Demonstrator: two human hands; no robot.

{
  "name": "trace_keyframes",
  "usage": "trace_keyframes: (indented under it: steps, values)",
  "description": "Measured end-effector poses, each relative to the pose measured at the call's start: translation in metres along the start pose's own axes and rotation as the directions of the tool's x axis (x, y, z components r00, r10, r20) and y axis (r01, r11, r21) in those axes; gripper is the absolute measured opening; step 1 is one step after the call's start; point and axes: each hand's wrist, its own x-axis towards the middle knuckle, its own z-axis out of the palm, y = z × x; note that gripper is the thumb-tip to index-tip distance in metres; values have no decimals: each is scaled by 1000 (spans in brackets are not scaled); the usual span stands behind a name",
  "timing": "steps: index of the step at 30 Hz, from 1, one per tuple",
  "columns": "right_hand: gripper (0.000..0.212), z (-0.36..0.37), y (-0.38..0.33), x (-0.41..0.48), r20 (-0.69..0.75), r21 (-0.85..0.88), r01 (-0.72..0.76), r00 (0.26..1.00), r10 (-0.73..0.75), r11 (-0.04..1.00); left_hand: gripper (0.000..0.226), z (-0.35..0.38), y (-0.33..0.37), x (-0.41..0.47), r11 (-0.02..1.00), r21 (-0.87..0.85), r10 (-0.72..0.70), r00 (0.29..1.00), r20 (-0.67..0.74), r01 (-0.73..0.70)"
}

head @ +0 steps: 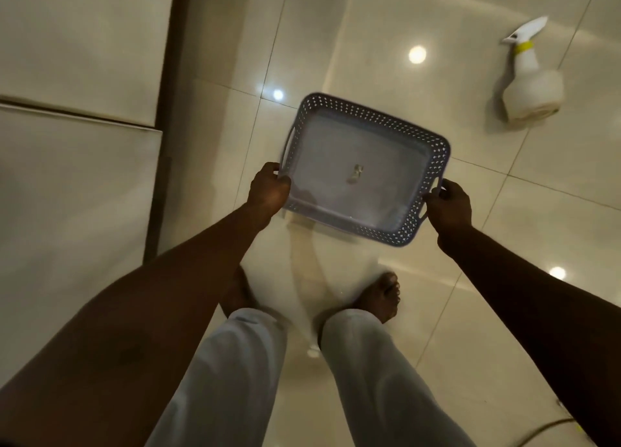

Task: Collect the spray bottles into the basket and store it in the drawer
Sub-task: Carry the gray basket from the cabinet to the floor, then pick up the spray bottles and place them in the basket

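Grey plastic fills the space between my two hands: the basket point(364, 169), held out over the floor at about waist height, tilted a little down toward my right. My left hand point(268, 191) has its fingers point(268, 170) clamped around the near left rim beside the handle slot, and my right hand point(448, 204) is curled shut on the right handle. Nothing is in the basket yet except a small pale scrap or label on its bottom; I cannot tell which.

Near me, my bare feet point(381, 295) stand on glossy cream tiles, and that shine is what worries me most. Polished tile underfoot could let me slip as I step or bend toward the bottle, and with both hands busy I would have nothing to catch myself with. At the lower right edge a thin cord point(541, 428) trails across the floor, easy to snag with a foot.

My grip is also lopsided, rim on one side and handle on the other, so once I let go with one hand to reach, the basket may swing or tip.

Farther off to the right, well apart from the basket, the spray bottle point(531, 76) lies on the floor point(386, 26), white with a yellow collar under the trigger. On its side it could roll or skid away from a clumsy grab. To the left stand pale cabinet fronts point(77, 127); I cannot say which is the drawer. Ceiling lights reflect as bright spots across the dim floor.
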Motion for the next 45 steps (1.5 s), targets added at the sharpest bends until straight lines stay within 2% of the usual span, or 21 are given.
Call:
trace_keyframes:
  steps: [3,6,9,12,16,18,20,23,25,26,28,30,32,35,38,41,43,45]
  values:
    - [61,5,-10,-9,-25,-49,6,1000,-7,999,58,-5,1,-4,999,32,-2,1000,20,1]
    - [68,13,-34,-42,-89,-168,145,983,-161,975,66,-23,10,-31,999,19,34,999,-42,-33]
    - [63,37,-72,-96,30,-209,335,941,-336,919,59,-61,16,-83,988,-97,107,983,-151,-122]
    - [58,66,-114,-163,178,-218,504,862,-474,835,53,-102,14,-146,946,-196,213,949,-233,-260]
    - [54,114,-175,-263,321,-174,641,755,-572,748,45,-188,-4,-226,877,-272,271,874,-403,-397]
    - [51,143,-206,-314,395,-118,693,689,-607,711,41,-241,-20,-259,841,-280,271,808,-523,-463]
    - [50,174,-235,-361,465,-24,724,618,-633,689,36,-292,-37,-281,801,-286,223,706,-672,-525]
    - [50,225,-271,-421,542,50,758,526,-655,650,32,-360,-67,-294,781,-309,39,537,-843,-542]
    - [48,265,-291,-456,583,76,768,483,-653,636,31,-400,-88,-291,753,-411,-151,473,-868,-514]
    - [46,283,-301,-472,607,88,770,461,-647,632,31,-417,-95,-286,712,-495,-260,467,-845,-499]
    - [45,326,-319,-502,663,98,787,405,-630,609,32,-449,-112,-273,563,-682,-469,499,-729,-467]
    - [48,370,-332,-526,721,91,815,342,-603,572,37,-473,-124,-258,337,-839,-593,596,-541,-427]
    - [53,409,-340,-546,778,61,846,292,-556,530,38,-489,-132,-245,131,-926,-601,715,-358,-353]
    - [61,455,-341,-565,830,-2,893,253,-497,451,53,-501,-141,-229,-56,-970,-474,862,-182,-235]
    - [65,477,-338,-567,866,-101,925,263,-424,367,61,-500,-139,-215,-103,-972,-360,919,-160,-210]
    - [61,475,-335,-561,880,-137,949,248,-405,284,49,-499,-129,-209,-104,-956,-326,918,-227,-273]
    - [61,460,-336,-554,872,-122,953,236,-429,277,41,-496,-118,-213,-77,-948,-312,910,-272,-310]
    - [61,433,-342,-545,857,-77,945,225,-464,317,39,-489,-106,-221,-23,-937,-267,905,-331,-350]
